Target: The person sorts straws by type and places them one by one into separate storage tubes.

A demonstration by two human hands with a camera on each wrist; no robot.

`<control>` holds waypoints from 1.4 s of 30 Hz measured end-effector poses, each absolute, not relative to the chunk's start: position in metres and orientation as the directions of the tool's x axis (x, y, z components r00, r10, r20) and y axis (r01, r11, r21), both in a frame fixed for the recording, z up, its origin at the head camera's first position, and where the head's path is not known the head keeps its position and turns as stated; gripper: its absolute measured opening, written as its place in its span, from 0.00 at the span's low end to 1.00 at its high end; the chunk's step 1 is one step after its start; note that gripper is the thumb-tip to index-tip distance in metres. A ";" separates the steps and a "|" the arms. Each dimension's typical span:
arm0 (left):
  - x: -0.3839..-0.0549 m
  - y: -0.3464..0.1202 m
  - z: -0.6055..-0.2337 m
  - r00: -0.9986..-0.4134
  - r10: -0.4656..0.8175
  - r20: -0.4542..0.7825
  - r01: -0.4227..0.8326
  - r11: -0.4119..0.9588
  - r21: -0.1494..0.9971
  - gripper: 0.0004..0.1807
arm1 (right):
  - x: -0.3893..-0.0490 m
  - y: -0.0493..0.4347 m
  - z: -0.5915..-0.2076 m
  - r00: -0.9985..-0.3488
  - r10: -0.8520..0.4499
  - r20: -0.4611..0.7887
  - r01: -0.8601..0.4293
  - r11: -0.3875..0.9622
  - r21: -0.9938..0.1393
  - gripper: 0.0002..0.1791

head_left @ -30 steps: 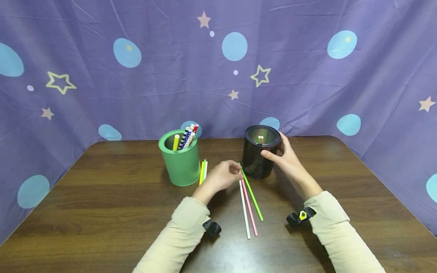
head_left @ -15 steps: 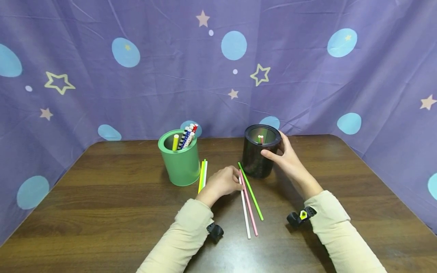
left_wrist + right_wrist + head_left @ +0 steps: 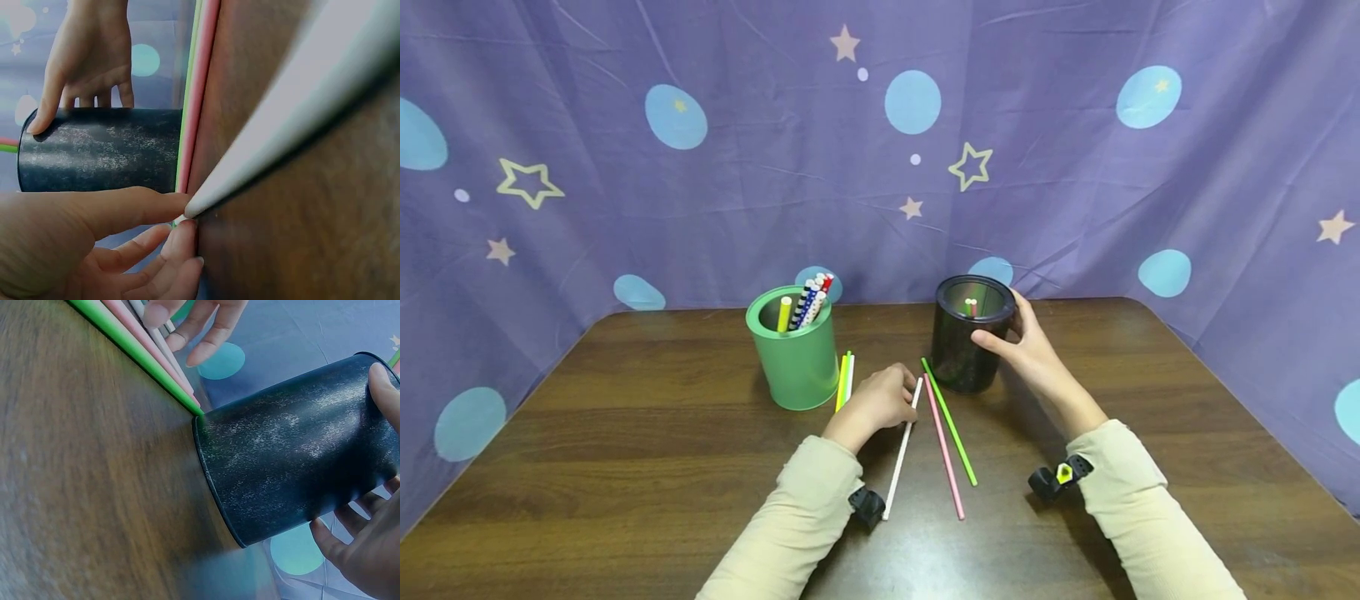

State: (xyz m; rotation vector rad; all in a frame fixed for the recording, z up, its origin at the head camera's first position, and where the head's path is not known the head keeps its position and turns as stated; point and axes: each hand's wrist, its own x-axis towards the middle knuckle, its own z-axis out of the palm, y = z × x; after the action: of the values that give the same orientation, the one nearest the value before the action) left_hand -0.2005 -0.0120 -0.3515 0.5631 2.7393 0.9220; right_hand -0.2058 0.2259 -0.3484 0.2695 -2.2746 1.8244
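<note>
My left hand (image 3: 876, 404) pinches a thin white stick (image 3: 900, 462) between thumb and fingers near its far end; in the left wrist view the white stick (image 3: 275, 119) runs toward the camera. Just right of it, a pink stick (image 3: 945, 454) and a bright green stick (image 3: 953, 429) lie on the table, their far ends close to a black cylindrical holder (image 3: 958, 360). My right hand (image 3: 1033, 350) grips this holder at its right side, thumb near the rim. Inside the holder, the tips of a green and a pink stick show.
A green cylindrical holder (image 3: 801, 371) stands at the left with several thick sticks, striped, dotted and yellow (image 3: 785, 314). Beside its base lie yellow, green and white thin sticks (image 3: 843, 383), partly hidden by my left hand. A purple curtain (image 3: 775, 167) hangs behind the wooden table (image 3: 625, 442).
My left hand has drawn back and left, bringing the white stick away from the pink one and swinging its near end leftward. The right hand and black holder have stayed in place.
</note>
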 end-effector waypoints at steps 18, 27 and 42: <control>-0.206 -0.012 -0.350 -0.926 0.349 -0.142 0.120 0.630 0.768 0.20 | -0.207 0.226 -0.350 -0.954 -0.024 0.299 -0.297 0.227 -0.928 0.48; -0.208 -0.019 -0.329 -0.948 0.319 -0.017 0.141 0.464 0.874 0.17 | -0.206 0.226 -0.349 -0.957 -0.014 0.290 -0.286 0.227 -0.931 0.48; -0.201 -0.027 -0.294 -0.921 0.227 0.317 0.376 0.304 0.875 0.12 | -0.206 0.226 -0.348 -0.961 -0.015 0.276 -0.272 0.237 -0.933 0.49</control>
State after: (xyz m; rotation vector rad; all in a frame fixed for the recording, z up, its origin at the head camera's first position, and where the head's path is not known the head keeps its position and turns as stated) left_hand -0.2012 -0.0269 -0.2943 0.6157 2.6409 1.8364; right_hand -0.2058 0.2258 -0.3478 0.2713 -2.2969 1.8007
